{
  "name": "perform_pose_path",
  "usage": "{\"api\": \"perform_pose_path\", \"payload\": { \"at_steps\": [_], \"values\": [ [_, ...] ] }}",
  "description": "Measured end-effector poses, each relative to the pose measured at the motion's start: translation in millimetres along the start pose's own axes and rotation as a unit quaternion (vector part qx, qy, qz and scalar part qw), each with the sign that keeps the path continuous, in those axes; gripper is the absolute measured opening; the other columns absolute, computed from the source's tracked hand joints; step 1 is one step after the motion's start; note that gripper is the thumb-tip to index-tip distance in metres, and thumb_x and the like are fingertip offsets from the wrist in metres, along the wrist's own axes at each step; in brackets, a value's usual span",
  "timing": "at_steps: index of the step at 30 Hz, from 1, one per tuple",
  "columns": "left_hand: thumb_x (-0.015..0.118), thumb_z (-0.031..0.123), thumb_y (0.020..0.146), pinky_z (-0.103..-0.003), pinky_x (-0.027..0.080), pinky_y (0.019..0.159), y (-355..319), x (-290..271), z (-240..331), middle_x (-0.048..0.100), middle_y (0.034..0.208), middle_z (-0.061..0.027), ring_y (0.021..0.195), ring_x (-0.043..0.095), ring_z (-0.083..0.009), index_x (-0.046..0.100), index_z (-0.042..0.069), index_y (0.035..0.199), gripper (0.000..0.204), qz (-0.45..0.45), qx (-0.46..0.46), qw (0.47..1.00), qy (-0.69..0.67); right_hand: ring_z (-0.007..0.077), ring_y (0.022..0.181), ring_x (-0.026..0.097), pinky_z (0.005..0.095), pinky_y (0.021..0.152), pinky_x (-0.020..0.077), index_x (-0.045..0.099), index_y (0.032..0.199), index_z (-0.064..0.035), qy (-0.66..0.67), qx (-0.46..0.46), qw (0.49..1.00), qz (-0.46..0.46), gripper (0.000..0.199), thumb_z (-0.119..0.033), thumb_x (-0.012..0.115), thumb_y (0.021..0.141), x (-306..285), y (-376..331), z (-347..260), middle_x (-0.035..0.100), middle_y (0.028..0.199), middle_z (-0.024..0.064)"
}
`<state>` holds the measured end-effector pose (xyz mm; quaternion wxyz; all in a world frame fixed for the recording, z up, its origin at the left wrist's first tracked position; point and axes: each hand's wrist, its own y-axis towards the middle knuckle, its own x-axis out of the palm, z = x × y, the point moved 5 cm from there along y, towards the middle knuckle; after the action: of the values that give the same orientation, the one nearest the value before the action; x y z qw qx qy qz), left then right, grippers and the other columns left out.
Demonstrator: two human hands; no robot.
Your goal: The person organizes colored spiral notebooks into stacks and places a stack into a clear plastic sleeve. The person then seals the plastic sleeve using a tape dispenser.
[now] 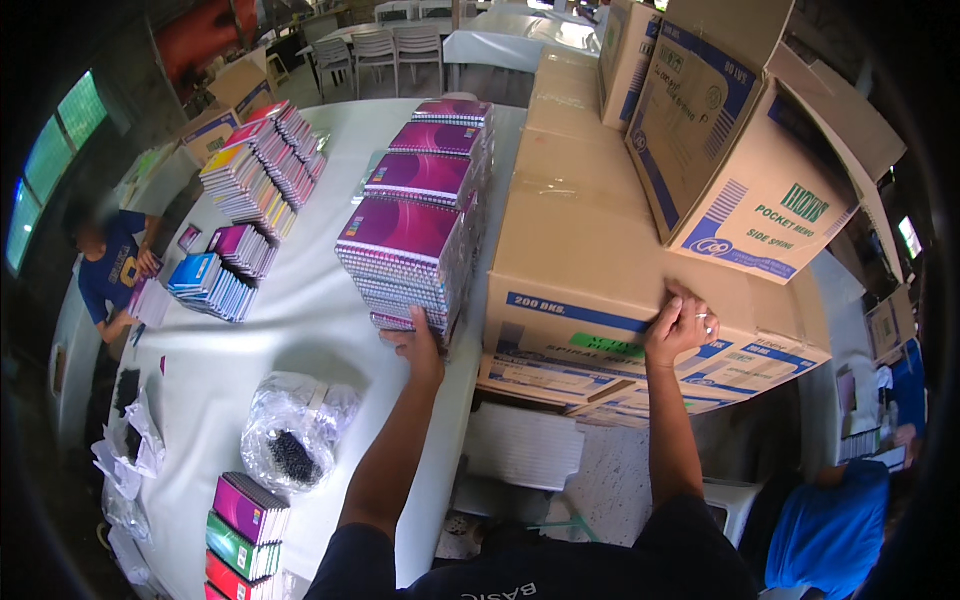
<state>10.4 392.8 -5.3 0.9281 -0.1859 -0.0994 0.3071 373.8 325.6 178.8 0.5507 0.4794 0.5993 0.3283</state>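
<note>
Purple spiral notebooks stand in a row of tall stacks along the right side of the white-covered table. My left hand is at the foot of the nearest stack, touching its lower notebooks, with thumb and fingers apart. To the right, a big closed cardboard box has my right hand resting on its top near the front edge. That hand's fingers are curled in, a ring shows on one, and I see nothing held in them.
An open carton sits on the closed boxes. Blue notebooks, mixed notebook stacks and a clear plastic bag lie on the table. One person handles notebooks at left; another in blue is at lower right.
</note>
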Motion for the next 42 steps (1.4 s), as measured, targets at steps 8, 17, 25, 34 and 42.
{"api": "perform_pose_path", "payload": {
  "at_steps": [8,17,25,34,42],
  "values": [
    [0.050,0.085,0.060,-0.052,0.011,0.109,41,63,3,-0.008,0.142,-0.0394,0.135,0.002,-0.0496,-0.020,0.012,0.142,0.130,0.041,-0.032,0.998,0.031,0.0195,0.075,0.046,0.0331,0.080,0.0274,0.067,0.082,-0.0167,0.031,-0.038,0.997,0.062,0.021,-0.023,0.047,0.084,-10,6,-7,0.060,0.080,-0.0003],
    [0.046,0.082,0.069,-0.051,0.015,0.110,-8,-2,10,-0.007,0.152,-0.0181,0.137,0.014,-0.0388,-0.025,0.013,0.140,0.122,-0.249,-0.087,0.960,-0.093,0.0239,0.077,0.048,0.0367,0.079,0.0305,0.066,0.088,-0.0151,-0.042,-0.055,0.996,0.048,0.026,-0.026,0.043,0.088,2,-7,18,0.059,0.079,0.0052],
    [0.048,0.050,0.091,-0.038,0.036,0.097,-188,-273,-46,0.051,0.129,-0.0138,0.116,0.050,-0.0250,0.035,0.003,0.137,0.067,-0.194,-0.036,0.980,0.030,0.0298,0.081,0.050,0.0453,0.078,0.0340,0.065,0.083,-0.0150,-0.010,0.016,0.994,0.104,0.024,-0.030,0.047,0.088,26,-13,9,0.060,0.080,0.0055],
    [0.062,0.024,0.085,-0.043,0.036,0.097,-354,-531,-84,0.053,0.119,-0.0190,0.113,0.047,-0.0339,0.051,0.005,0.123,0.045,0.407,0.144,0.812,0.393,0.0308,0.102,0.052,0.0424,0.091,0.0376,0.060,0.106,-0.0004,0.598,-0.164,0.747,-0.239,0.031,0.004,0.056,0.075,-97,-205,-298,0.059,0.105,0.0143],
    [0.064,0.025,0.082,-0.048,0.029,0.102,-393,-554,-119,0.038,0.134,-0.0203,0.124,0.035,-0.0377,0.043,0.009,0.130,0.055,0.482,0.077,0.762,0.426,0.0290,0.091,0.062,0.0372,0.078,0.0480,0.060,0.107,0.0000,0.639,-0.107,0.461,-0.606,0.029,-0.012,0.063,0.080,-193,-296,-527,0.065,0.098,0.0140]
  ]
}}
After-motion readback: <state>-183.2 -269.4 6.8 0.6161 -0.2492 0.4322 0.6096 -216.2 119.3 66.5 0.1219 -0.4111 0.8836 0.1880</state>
